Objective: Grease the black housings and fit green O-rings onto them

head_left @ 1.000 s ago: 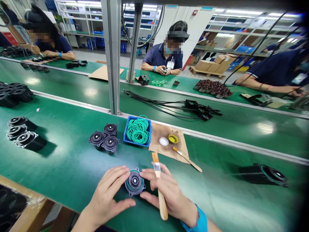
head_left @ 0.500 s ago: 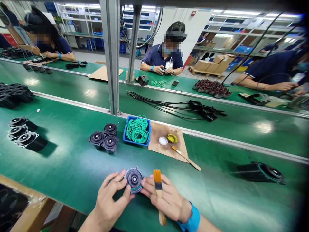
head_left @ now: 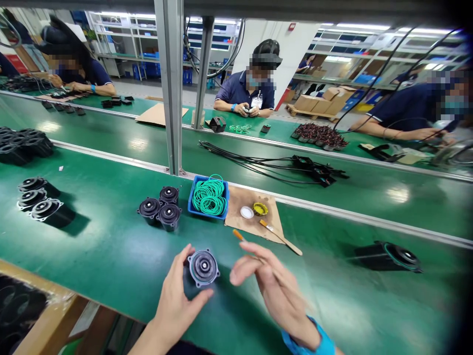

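Note:
A round black motor housing (head_left: 204, 266) with a lugged rim stands upright in front of me. My left hand (head_left: 181, 291) curves around its left side, fingers at the far left edge and thumb at the near edge. My right hand (head_left: 271, 281), partly blurred, is raised to the right, apart from the housing. A flat paintbrush (head_left: 238, 235) is held in it, orange bristles pointing up and left; its handle is mostly hidden by the hand. Green rubber rings (head_left: 209, 196) fill a blue bin (head_left: 189, 207) beyond the housing.
Three housings (head_left: 169, 215) stand by the bin, three more (head_left: 46, 209) at left. Cardboard (head_left: 236, 222) carries a yellow cap (head_left: 260, 209), a white lid (head_left: 247, 212) and another brush (head_left: 281, 237). One housing (head_left: 388, 257) lies at right. Co-workers sit beyond a metal post (head_left: 170, 98).
My right hand has let go of the housing and moved right, turning with the brush. My left hand's grip has loosened, its thumb lower. The green strip on the housing's near rim no longer shows clearly.

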Action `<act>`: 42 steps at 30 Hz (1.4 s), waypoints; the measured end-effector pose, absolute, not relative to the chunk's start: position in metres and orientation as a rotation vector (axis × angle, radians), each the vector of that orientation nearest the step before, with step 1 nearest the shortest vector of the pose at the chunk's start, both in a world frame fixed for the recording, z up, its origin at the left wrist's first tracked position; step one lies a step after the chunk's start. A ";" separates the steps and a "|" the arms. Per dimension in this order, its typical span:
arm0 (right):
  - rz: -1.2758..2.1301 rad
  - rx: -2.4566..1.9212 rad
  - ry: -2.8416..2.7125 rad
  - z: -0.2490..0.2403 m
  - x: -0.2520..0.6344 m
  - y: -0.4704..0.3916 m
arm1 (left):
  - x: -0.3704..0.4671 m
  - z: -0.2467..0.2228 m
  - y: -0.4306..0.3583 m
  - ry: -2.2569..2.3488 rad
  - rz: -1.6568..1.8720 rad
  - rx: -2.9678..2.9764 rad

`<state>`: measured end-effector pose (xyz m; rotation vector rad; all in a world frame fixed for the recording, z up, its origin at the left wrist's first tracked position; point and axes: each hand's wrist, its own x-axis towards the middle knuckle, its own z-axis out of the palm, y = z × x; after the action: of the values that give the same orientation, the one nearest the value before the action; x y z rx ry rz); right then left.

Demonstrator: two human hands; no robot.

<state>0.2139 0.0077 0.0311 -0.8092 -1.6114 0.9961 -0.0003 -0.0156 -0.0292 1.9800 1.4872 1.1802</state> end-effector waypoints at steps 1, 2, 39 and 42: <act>1.027 -0.825 -1.530 0.033 0.215 0.007 | 0.002 -0.031 -0.015 1.504 1.160 1.959; 1.039 -0.853 -1.472 0.035 0.216 0.006 | 0.003 -0.032 -0.013 1.518 1.157 1.940; 1.121 -1.164 -1.664 0.039 0.210 0.024 | 0.003 -0.024 -0.012 1.359 1.295 1.973; 1.018 -1.081 -1.787 0.046 0.211 0.025 | 0.003 -0.024 -0.012 1.327 1.308 1.994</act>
<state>0.2109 0.0250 0.0461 -1.0812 -1.7874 1.0180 0.0030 -0.0120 -0.0240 1.9941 1.3268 1.3076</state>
